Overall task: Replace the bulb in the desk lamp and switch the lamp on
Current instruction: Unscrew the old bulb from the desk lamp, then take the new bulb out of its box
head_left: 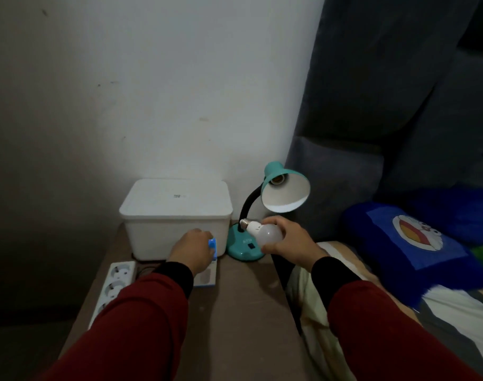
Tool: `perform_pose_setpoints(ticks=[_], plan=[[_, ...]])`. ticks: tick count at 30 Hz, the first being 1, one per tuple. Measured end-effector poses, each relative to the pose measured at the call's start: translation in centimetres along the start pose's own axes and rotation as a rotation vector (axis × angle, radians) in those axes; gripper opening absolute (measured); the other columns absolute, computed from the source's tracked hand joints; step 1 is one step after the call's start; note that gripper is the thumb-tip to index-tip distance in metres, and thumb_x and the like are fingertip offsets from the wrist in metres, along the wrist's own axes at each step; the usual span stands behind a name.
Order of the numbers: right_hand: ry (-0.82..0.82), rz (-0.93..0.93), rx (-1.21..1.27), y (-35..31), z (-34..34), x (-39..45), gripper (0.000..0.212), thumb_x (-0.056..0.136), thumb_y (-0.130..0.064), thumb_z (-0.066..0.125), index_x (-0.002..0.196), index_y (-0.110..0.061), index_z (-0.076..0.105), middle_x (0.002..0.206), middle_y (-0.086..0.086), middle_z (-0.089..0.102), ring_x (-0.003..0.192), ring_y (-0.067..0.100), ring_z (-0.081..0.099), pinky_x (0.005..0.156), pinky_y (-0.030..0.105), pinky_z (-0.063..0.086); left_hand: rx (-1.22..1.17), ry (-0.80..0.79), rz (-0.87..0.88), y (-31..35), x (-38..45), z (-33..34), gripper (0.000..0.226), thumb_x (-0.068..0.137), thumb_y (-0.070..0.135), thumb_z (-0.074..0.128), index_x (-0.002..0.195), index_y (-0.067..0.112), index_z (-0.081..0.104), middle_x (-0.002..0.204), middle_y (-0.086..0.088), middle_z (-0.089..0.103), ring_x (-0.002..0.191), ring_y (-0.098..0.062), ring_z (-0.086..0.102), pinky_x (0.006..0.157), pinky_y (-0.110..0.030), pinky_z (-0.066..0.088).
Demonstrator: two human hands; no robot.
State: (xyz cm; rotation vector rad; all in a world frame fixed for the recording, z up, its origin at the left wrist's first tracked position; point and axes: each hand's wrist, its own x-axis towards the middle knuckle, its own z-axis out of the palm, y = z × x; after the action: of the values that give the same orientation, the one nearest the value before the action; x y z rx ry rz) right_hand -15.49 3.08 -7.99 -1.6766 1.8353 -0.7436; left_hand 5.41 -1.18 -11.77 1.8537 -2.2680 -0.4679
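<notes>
A teal desk lamp (285, 188) with a black bendy neck stands on a brown table (243, 312) by the wall. Its shade faces me, unlit, with the socket bare inside. My right hand (289, 240) holds a white bulb (265, 232) in front of the lamp's base (244, 250), with the screw cap pointing left and up. My left hand (192, 250) rests on a blue and white bulb box (211, 266) lying on the table beside the base.
A white lidded plastic box (177, 213) stands against the wall left of the lamp. A white power strip (112, 287) lies along the table's left edge. On the right is a bed with a blue cartoon pillow (416, 237) and a grey curtain.
</notes>
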Motion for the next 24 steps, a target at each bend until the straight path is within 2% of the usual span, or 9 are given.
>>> perform_pose_setpoints(ticks=[3,7,12,16,24], plan=[[-0.094,0.012,-0.033,0.9,2.1,0.7,0.054,0.067,-0.014,0.077,0.117,-0.026,0.058,0.123,0.004,0.059,0.105,0.018,0.056,0.087,0.026,0.046,0.024,-0.011,0.003,-1.4,-0.4,1.4,0.039,0.089,0.027,0.058,0.125,0.012,0.056,0.129,-0.012,0.053,0.118,-0.029,0.054,0.101,-0.037,0.046],[-0.190,0.038,-0.075,2.1,4.8,1.2,0.053,0.071,-0.013,0.073,0.121,-0.024,0.056,0.126,0.007,0.054,0.103,0.015,0.050,0.089,0.027,0.044,0.009,0.056,0.046,-2.7,-0.3,2.5,0.042,0.089,0.027,0.059,0.129,0.015,0.053,0.130,-0.010,0.051,0.121,-0.027,0.049,0.100,-0.038,0.047],[-0.210,0.108,-0.051,3.6,7.6,1.4,0.052,0.070,-0.010,0.072,0.119,-0.023,0.056,0.121,0.008,0.052,0.099,0.017,0.051,0.082,0.027,0.042,-0.049,0.133,0.093,-3.9,-0.1,3.4,0.043,0.089,0.031,0.060,0.129,0.019,0.053,0.130,-0.006,0.051,0.121,-0.025,0.044,0.105,-0.031,0.040],[-0.269,0.146,-0.013,4.4,9.0,1.6,0.052,0.073,-0.003,0.069,0.120,-0.020,0.055,0.113,0.004,0.050,0.097,0.015,0.051,0.075,0.024,0.044,-0.125,0.187,0.110,-4.5,0.0,3.9,0.041,0.087,0.028,0.063,0.126,0.018,0.058,0.126,-0.006,0.054,0.118,-0.025,0.044,0.101,-0.025,0.035],[-0.247,0.131,-0.028,5.3,10.6,2.4,0.058,0.068,-0.010,0.073,0.121,-0.025,0.055,0.125,0.007,0.057,0.106,0.020,0.055,0.096,0.034,0.048,-0.245,0.243,0.078,-4.9,0.3,4.7,0.038,0.085,0.023,0.066,0.122,0.017,0.061,0.122,-0.006,0.054,0.117,-0.023,0.043,0.100,-0.023,0.034]])
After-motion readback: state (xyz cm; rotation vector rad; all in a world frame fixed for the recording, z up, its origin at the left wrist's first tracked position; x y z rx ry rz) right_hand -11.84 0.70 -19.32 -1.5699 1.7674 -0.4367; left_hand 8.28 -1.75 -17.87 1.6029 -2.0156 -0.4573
